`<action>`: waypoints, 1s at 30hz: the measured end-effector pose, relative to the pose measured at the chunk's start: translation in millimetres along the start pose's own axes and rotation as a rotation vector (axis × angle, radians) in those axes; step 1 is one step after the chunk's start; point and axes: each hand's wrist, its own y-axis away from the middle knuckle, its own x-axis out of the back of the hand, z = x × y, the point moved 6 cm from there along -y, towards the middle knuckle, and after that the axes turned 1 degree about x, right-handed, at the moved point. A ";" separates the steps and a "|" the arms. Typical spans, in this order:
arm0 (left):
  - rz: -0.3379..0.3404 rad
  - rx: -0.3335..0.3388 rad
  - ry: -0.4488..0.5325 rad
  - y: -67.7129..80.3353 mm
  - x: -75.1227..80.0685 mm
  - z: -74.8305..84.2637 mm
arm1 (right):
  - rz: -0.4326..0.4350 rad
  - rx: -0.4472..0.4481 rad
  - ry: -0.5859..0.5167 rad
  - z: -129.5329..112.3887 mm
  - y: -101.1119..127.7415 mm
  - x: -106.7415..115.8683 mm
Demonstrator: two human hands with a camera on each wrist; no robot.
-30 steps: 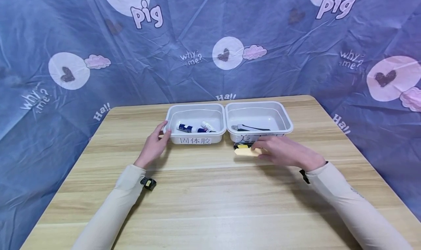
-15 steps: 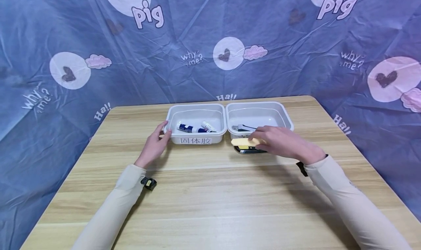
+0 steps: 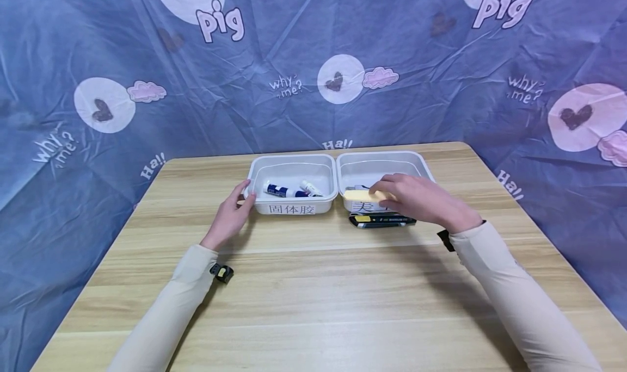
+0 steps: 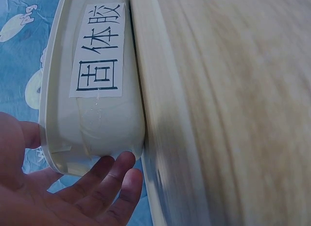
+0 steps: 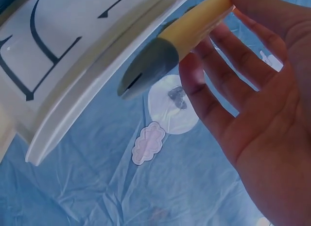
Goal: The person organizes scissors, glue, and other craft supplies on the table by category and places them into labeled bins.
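My right hand (image 3: 416,198) pinches a yellow utility knife (image 3: 364,196) between thumb and fingers, at the front rim of the right white bin (image 3: 428,172). In the right wrist view the knife's dark grey slotted nose (image 5: 150,65) points down and left beside the bin's rim. My left hand (image 3: 230,214) touches the front left corner of the left white bin (image 3: 294,159), fingers spread and loosely bent. Blue and white glue sticks (image 3: 276,190) lie inside that bin. A grey utility knife (image 3: 360,187) in the right bin is mostly hidden by my hand and the yellow knife.
A black and yellow utility knife (image 3: 387,218) lies on the wooden table (image 3: 294,301), close in front of the right bin. Both bins stand side by side near the table's back edge and carry printed front labels (image 3: 291,210). A blue patterned cloth (image 3: 274,35) hangs behind.
My right hand has lifted the yellow utility knife from in front of the right bin up to its front rim, uncovering the black and yellow one. My left hand stays put.
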 end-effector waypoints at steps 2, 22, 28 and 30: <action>-0.001 -0.001 0.000 -0.2 0.0 -0.2 | 0.003 -0.018 0.002 3.1 -0.5 1.4; -0.002 -0.017 -0.015 0.0 0.0 1.8 | 0.156 0.012 -0.008 16.7 -14.8 9.9; -0.006 -0.014 -0.012 0.1 -0.4 1.0 | 0.163 -0.004 -0.009 21.2 -17.8 9.1; -0.003 -0.010 -0.012 -0.2 -0.2 0.7 | 0.163 -0.013 -0.011 22.7 -18.0 8.4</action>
